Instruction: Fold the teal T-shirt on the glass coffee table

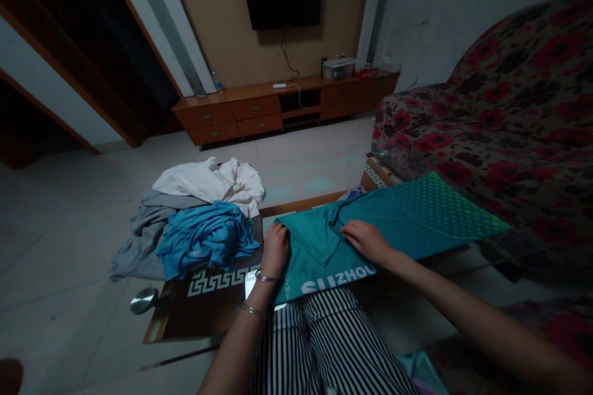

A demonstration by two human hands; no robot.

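A teal T-shirt [393, 222] with white "SUZHOU" lettering and a green patterned end lies stretched lengthwise across the low table, its right end reaching toward the sofa. One part of it is folded over into a pointed flap [317, 234]. My left hand [277, 247], with bangles on its wrist, has its fingers curled over the shirt's left edge. At the right side of the flap, my right hand [365, 239] pinches the cloth near a crease. Both hands' fingertips are partly hidden.
Left of the shirt lie crumpled clothes: a blue garment [208, 237], a grey one [151, 228] and a white one [213, 182]. The table [199, 311] has a patterned border and a round metal piece [144, 300]. A floral sofa [509, 99] stands right; a TV cabinet [254, 114] stands beyond.
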